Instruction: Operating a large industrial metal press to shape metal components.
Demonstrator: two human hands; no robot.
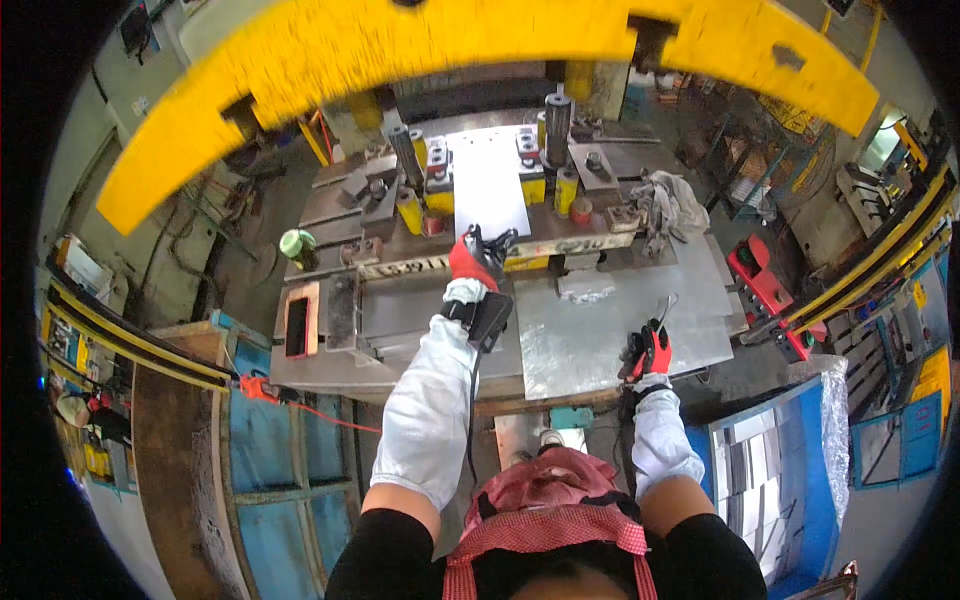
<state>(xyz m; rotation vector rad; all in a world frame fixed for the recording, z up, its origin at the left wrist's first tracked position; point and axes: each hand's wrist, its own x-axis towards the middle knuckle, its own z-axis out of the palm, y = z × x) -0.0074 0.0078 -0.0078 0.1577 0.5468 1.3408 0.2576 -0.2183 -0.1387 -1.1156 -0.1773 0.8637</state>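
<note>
My left hand, in a red and black glove, reaches to the near edge of a bright, flat metal sheet. Its fingers close at that edge; their undersides are hidden. The sheet lies between the yellow and black blocks of a press die. Lower on the right, my right hand, gloved alike, is closed around a thin metal rod with a curved tip. That hand is over the near right part of a broad grey metal plate.
A yellow press beam arches above the die. Upright dark guide posts flank the sheet. Grey rags lie right of the die, and a green-capped bottle stands left. A blue bin of metal pieces is at lower right.
</note>
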